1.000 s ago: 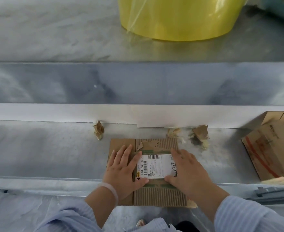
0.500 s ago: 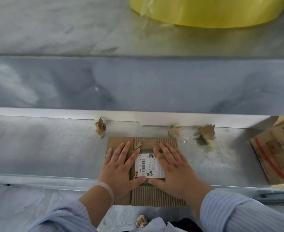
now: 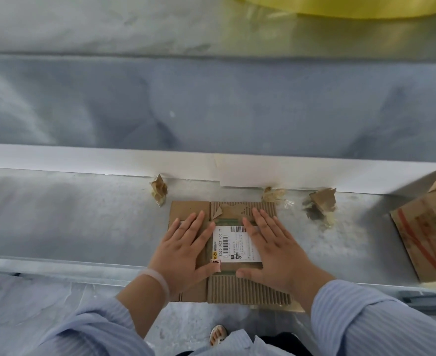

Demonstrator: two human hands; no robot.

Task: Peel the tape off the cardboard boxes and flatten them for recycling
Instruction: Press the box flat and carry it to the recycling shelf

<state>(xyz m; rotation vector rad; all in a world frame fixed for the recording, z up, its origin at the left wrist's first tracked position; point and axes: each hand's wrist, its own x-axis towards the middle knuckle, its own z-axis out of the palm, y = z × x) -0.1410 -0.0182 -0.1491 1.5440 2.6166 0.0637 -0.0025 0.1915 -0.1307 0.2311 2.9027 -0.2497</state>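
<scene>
One cardboard box (image 3: 227, 289) is pressed flat under the straight-fingered left hand (image 3: 183, 250) and right hand (image 3: 276, 247), nothing gripped; tape scraps (image 3: 319, 206) lie peeled; another box (image 3: 427, 235) seemingly remains.

Grey metal bench (image 3: 83, 222), raised lip on its near side. White strip (image 3: 83, 160) along the far edge, dull metal wall (image 3: 211, 104) above. Far ledge (image 3: 109, 27) carries a yellow tub (image 3: 353, 9). Grey floor (image 3: 181, 327) near. Light soft, even.
</scene>
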